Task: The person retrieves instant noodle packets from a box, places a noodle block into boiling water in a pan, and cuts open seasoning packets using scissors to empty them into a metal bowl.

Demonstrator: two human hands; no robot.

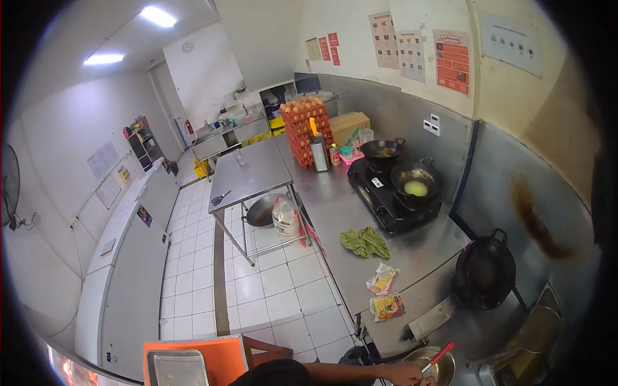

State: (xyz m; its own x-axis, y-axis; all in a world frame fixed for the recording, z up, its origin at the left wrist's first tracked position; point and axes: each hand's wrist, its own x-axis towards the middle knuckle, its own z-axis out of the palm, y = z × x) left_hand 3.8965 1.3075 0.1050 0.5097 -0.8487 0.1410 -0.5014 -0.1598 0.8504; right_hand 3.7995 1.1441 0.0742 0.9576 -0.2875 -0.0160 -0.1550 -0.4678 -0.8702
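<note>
At the bottom edge, my left hand [404, 373] reaches in from a dark sleeve, beside the rim of a round metal pot [448, 363]. Only a small part of my right hand [428, 381] shows next to it, cut off by the frame. A utensil with a red handle [443, 351] slants over the pot, its metal shaft running down to the fingers. Which hand holds it cannot be told. Two printed food packets, one upper [383, 279] and one lower [387, 307], lie on the steel counter near a crumpled green cloth [365, 242].
On the steel counter [333, 207] stands a black gas stove [386, 207] with two woks, one holding yellowish liquid [415, 188]. Another black wok [485, 272] is at right. Stacked egg trays [305, 132] stand farther back. An orange surface [222, 359] bears a metal tray [176, 353].
</note>
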